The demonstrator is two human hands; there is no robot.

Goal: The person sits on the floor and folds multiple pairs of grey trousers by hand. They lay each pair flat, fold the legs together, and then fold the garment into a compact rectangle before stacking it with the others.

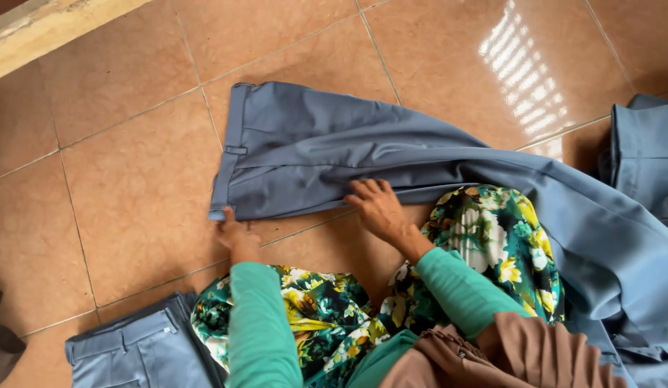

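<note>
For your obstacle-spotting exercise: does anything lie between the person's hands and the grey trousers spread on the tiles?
Nothing visible does. The left hand touches the waistband corner of the trousers, and the right hand rests flat on their lower edge.

no packages, labels, signs or screens show anywhere in this view.
</note>
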